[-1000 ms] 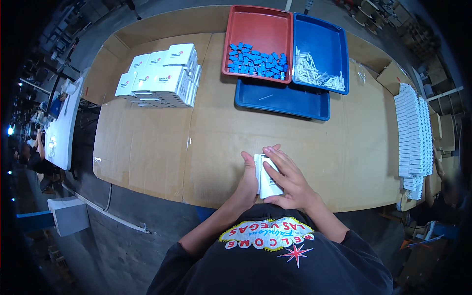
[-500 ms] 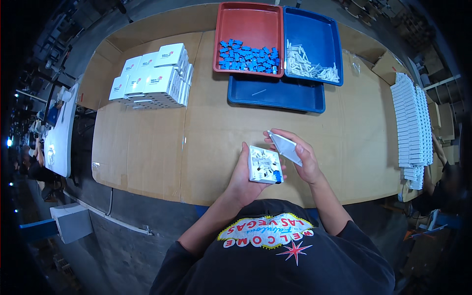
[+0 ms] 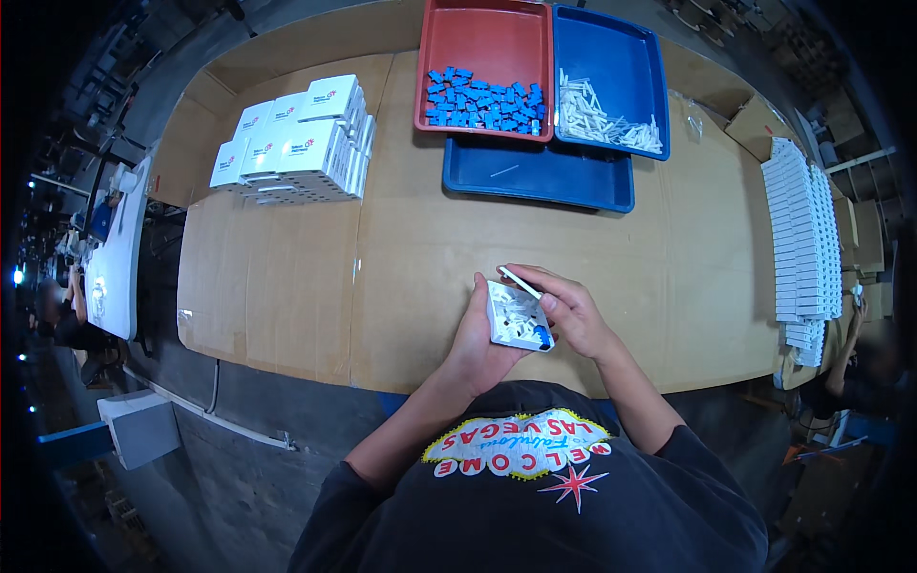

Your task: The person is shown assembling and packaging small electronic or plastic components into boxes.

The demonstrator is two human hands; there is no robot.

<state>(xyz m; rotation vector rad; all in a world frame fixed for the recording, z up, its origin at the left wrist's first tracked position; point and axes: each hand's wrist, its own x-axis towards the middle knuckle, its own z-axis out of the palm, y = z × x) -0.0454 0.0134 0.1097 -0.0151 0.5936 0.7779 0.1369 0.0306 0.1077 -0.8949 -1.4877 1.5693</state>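
Observation:
A small white box (image 3: 519, 323) lies open in my left hand (image 3: 472, 342), my fingers wrapped round its side and underneath. Inside it are loose white and dark small parts, with a blue piece (image 3: 544, 336) in its near right corner. My right hand (image 3: 570, 310) pinches a flat white lid (image 3: 520, 282) by its edge. That lid is tilted nearly edge-on above the far right side of the box, close to it. What my left fingertips touch under the box is hidden.
A red tray (image 3: 485, 43) with blue pieces, a blue tray (image 3: 611, 53) with white sticks and a second blue tray (image 3: 573, 186) stand at the far side. Stacked white boxes (image 3: 296, 153) sit left, a tall white stack (image 3: 798, 239) right. People work at both sides.
My right hand has brought the lid left and closer over the box, turning it more edge-on. My left hand still holds the box, now tilted slightly differently.

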